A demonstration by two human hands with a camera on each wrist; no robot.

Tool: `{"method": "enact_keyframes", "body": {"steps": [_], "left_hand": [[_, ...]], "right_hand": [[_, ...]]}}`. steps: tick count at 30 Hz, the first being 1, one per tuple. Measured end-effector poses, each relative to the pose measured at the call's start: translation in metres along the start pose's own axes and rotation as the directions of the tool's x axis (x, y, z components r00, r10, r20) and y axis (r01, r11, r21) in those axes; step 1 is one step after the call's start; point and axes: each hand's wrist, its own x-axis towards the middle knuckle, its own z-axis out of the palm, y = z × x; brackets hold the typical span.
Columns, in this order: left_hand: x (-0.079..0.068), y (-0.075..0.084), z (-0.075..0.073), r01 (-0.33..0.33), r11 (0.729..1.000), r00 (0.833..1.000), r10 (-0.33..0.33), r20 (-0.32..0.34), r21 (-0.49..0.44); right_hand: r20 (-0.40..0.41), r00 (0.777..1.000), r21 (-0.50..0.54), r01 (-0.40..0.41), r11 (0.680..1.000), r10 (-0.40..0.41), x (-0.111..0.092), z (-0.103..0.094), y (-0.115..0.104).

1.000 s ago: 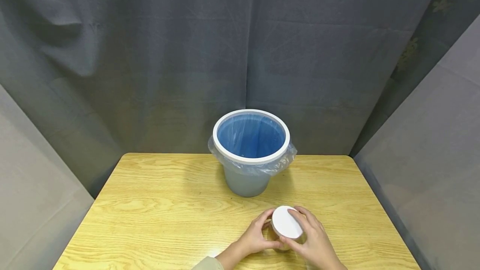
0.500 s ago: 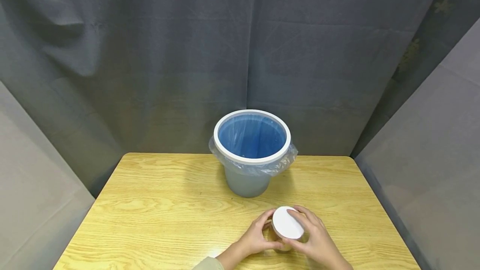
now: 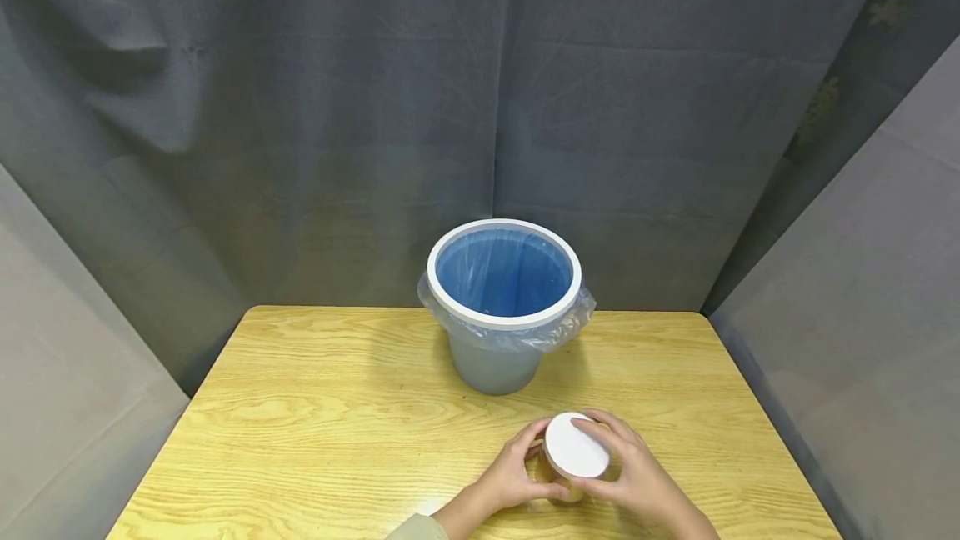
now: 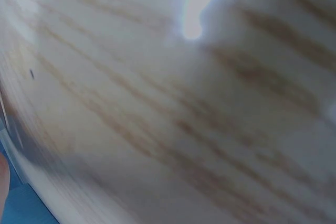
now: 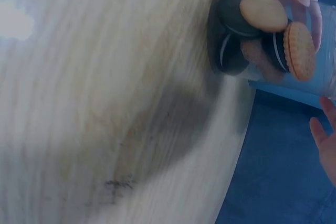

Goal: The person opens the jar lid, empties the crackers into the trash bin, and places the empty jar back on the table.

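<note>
Clamped round the jar, the left hand has its fingers on the far side and its thumb on the near side. Right-hand fingers and thumb are curled on the rim of the white lid, one finger lying across its top; this right hand grips the lid on the jar. Jar and lid are between the two hands, toward the table's near edge and right of its middle. Through the clear wall show biscuits, some dark with a pale filling, some golden. Beyond, by the far edge of the table and roughly midway between its far corners, is a grey bin with a white rim, a clear bag hanging over its outside. Behind hangs a grey curtain.
</note>
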Motion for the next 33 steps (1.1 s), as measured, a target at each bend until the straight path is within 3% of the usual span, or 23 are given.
{"method": "enact_keyframes", "body": {"steps": [12,27,33], "left_hand": [[-0.003,-0.03,0.009,0.046,0.999,0.999,-0.046,0.013,-0.005],[-0.003,-0.031,0.008,0.056,0.998,0.998,-0.055,0.008,-0.015],[-0.003,-0.028,0.008,0.06,0.998,0.998,-0.06,0.003,-0.019]], "right_hand": [[0.063,0.991,0.026,0.113,0.993,-0.115,0.008,-0.008,0.007],[0.144,0.978,0.074,0.139,0.988,-0.149,0.014,-0.013,0.012],[0.217,0.969,0.12,0.094,0.988,-0.118,0.017,-0.019,0.01]]}}
